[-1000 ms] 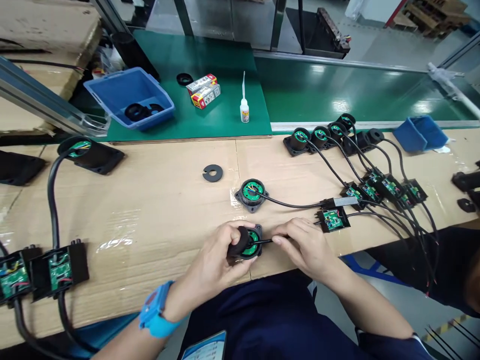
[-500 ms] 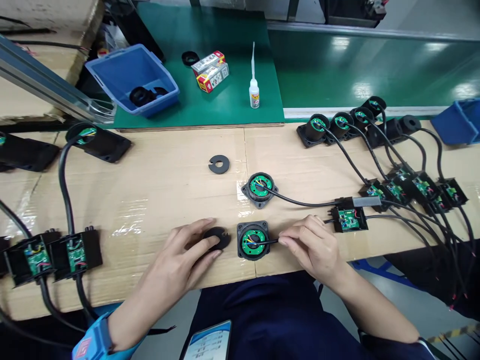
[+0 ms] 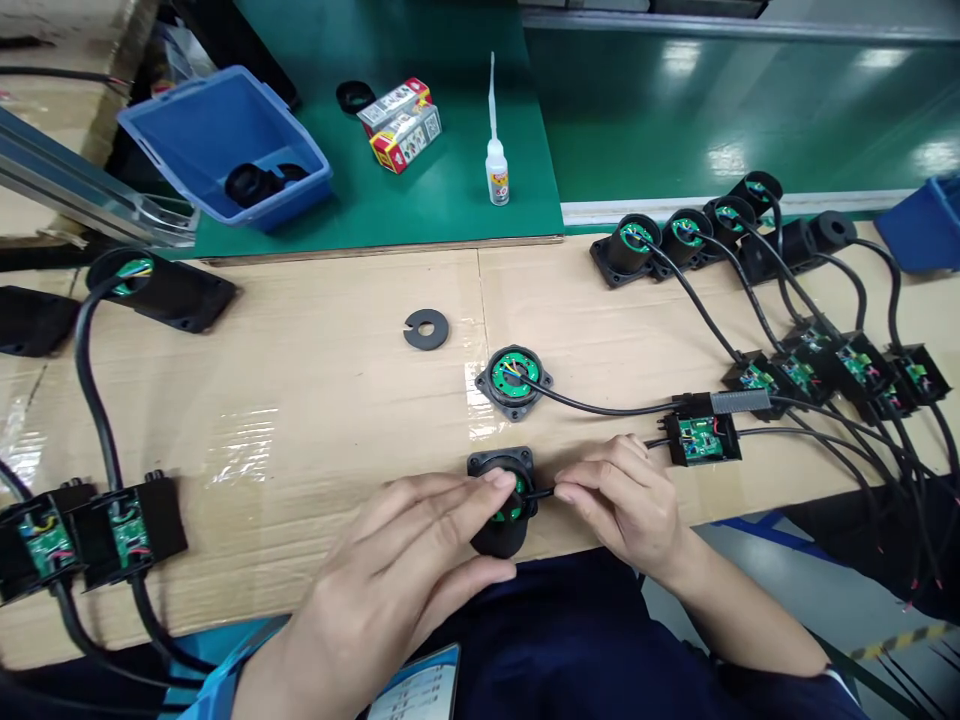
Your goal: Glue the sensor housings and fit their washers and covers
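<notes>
My left hand (image 3: 420,540) covers part of the near square black housing (image 3: 480,465), holding a black slotted disc (image 3: 501,538) over its lower side; the fingers hide much of the green board inside. My right hand (image 3: 626,495) pinches the thin black cable (image 3: 541,493) just right of that housing. The cable leads toward an open black box with a green circuit board (image 3: 700,438). Behind the near housing lies a second one (image 3: 514,376) with its own cable. Another slotted disc (image 3: 427,329) rests flat farther back.
Several cabled tubes (image 3: 632,243) and circuit boxes (image 3: 757,378) stand at the right. More cabled parts (image 3: 131,530) are at the left. A blue bin (image 3: 300,205), a small carton (image 3: 405,135) and a white bottle (image 3: 497,172) sit on the green mat. A phone (image 3: 420,690) lies at the bottom.
My left hand has moved right with the slotted disc, from beside the near housing to over it. My right hand stays on the cable. The camera view has shifted slightly.
</notes>
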The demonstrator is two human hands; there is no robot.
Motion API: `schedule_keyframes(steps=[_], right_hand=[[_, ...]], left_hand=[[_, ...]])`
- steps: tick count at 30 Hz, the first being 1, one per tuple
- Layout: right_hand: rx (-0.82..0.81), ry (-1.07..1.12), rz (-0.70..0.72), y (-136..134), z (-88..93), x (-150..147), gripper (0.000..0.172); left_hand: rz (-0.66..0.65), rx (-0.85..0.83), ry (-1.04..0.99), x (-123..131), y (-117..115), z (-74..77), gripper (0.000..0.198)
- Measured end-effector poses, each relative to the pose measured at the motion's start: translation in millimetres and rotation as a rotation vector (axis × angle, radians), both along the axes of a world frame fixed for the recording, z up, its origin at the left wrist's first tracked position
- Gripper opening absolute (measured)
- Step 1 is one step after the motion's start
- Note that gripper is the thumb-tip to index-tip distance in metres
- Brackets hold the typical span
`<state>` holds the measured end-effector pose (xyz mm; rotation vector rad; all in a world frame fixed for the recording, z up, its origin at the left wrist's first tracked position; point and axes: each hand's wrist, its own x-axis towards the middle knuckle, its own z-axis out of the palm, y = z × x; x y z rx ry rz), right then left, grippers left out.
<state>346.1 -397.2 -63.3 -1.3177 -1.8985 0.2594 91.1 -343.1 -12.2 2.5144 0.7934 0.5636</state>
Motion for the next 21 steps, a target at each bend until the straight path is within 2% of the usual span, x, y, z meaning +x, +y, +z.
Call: schedule_keyframes(steps=[4,10,17,19,21], right_hand=[[-0.018,0.006,0.001,-1,-1.0,1,0.005],[-0.025,0.006,0.001,-3,-1.4,2,0.003],[0.000,0.002,-0.003,-4,-3.1,3,0.003],[0.030,-0.021,-0.026,-8,1.0,5,0.009],[-0.054,-0.034,-0.038,-12,5.3,5,0.019]], left_hand=[[-0.093,-0.030,0.069,10,12,-1.7,0.058],[-0.176,-0.020,0.164,12,23,2.8,0.055],[-0.267,0.084,0.264,14,27,4.8,0.042],[-0.284,0.147,0.290,16,28,8.2,0.040],[-0.310,0.205,0.312,18,29,12.5,0.043]])
